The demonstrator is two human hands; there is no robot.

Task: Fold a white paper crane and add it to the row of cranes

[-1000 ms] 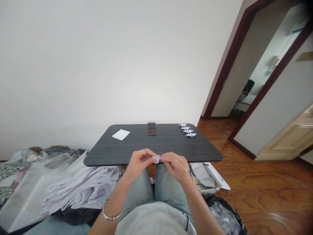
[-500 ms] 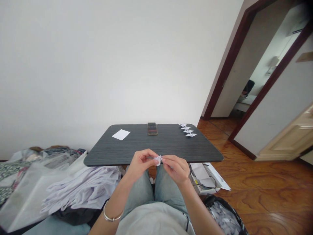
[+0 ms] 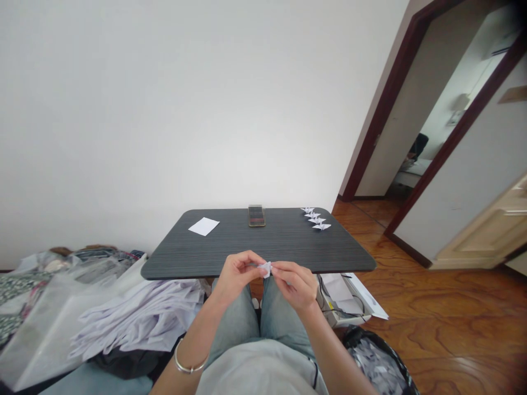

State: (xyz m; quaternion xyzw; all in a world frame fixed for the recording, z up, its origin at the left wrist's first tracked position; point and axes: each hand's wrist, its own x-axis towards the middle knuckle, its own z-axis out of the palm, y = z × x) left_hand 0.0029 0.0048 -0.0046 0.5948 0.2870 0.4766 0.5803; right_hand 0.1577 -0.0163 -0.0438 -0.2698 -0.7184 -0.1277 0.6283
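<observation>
OK, left hand [image 3: 236,275] and right hand [image 3: 294,286] were raised over the near edge of the bench [image 3: 185,264], wrists bent inward, fingertips [image 3: 260,264] pinching a small folded white paper [image 3: 265,269] between them. Four paper cranes [image 3: 315,218] sat in a row at the far right corner; a phone [image 3: 257,216] and a flat white sheet [image 3: 203,226] lay along the far edge.
</observation>
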